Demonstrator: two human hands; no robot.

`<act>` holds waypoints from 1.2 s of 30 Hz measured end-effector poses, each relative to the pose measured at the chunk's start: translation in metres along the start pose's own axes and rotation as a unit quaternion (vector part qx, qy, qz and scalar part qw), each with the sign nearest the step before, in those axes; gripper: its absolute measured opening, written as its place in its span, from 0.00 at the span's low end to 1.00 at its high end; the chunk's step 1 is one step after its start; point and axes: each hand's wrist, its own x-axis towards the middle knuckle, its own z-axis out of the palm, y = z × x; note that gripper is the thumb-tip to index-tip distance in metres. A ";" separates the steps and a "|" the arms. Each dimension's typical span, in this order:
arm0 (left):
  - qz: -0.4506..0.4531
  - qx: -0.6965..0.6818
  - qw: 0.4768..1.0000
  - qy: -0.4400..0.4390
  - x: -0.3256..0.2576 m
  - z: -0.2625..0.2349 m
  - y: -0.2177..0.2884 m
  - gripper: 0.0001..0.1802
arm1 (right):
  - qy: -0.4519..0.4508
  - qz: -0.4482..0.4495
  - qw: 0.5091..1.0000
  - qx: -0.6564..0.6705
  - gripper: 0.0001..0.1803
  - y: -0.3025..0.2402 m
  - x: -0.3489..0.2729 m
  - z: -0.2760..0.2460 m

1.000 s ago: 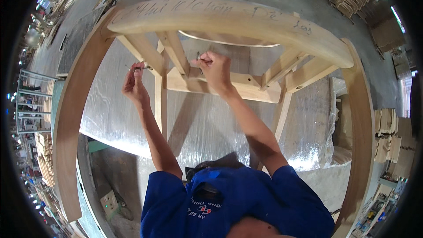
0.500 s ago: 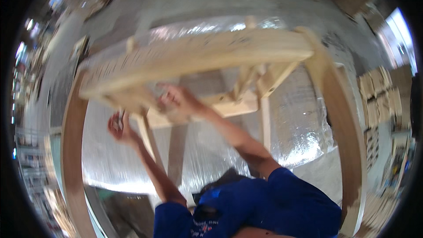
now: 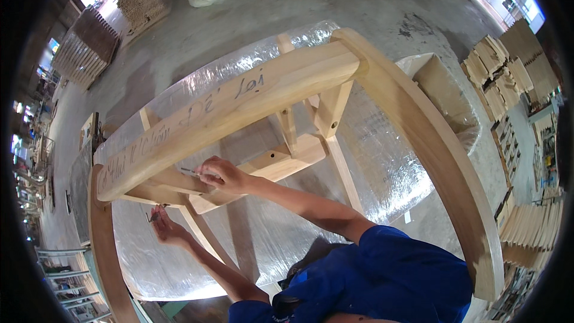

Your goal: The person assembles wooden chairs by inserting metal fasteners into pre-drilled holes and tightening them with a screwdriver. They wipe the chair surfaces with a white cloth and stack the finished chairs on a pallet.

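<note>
A light wooden chair-like frame (image 3: pixel 239 107) stands before me, with handwriting on its long top rail. My right hand (image 3: pixel 224 177) is closed in a pinch below that rail, on a thin metal rod like a bolt (image 3: pixel 190 171) that points left toward the frame's inner wooden pieces. My left hand (image 3: pixel 167 227), lower and farther left, pinches a small dark bent metal piece (image 3: pixel 150 218); its exact kind is too small to tell. It is just below a short side piece of the frame (image 3: pixel 156 196). Dark holes show in the lower crosspiece (image 3: pixel 287 158).
The frame rests over a surface wrapped in clear plastic film (image 3: pixel 388 179). A curved wooden leg (image 3: pixel 439 143) bounds the right side, another (image 3: pixel 101 245) the left. An open carton (image 3: pixel 442 93) stands beyond the right leg; stacked wooden parts (image 3: pixel 499 72) lie farther right.
The view has swung, so the frame now sits more tilted, its left end lower. My hands appear lower, still near the frame's left part, and the metal pieces in them show more clearly.
</note>
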 end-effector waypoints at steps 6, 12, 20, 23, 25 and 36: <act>-0.014 -0.052 0.996 0.073 0.013 -0.034 -0.026 0.14 | -0.048 0.241 0.962 0.120 0.09 -0.017 -0.018 0.015; -0.022 -0.098 0.995 -0.019 0.011 -0.038 -0.024 0.15 | 0.009 0.077 0.997 -0.001 0.08 -0.012 -0.012 0.016; -0.052 -0.143 0.988 -0.036 0.008 0.003 0.010 0.10 | 0.003 0.105 0.991 0.083 0.12 0.008 -0.018 0.008; -0.027 -0.114 0.993 -0.029 0.004 -0.017 -0.002 0.10 | -0.032 0.101 0.994 0.023 0.10 0.000 -0.014 0.019; -0.016 -0.115 0.993 -0.015 0.003 -0.028 -0.009 0.09 | -0.015 0.160 0.983 0.087 0.07 -0.007 -0.018 0.027; -0.054 -0.123 0.991 0.010 0.000 -0.018 -0.015 0.16 | 0.018 0.182 0.982 0.049 0.06 -0.009 -0.018 0.031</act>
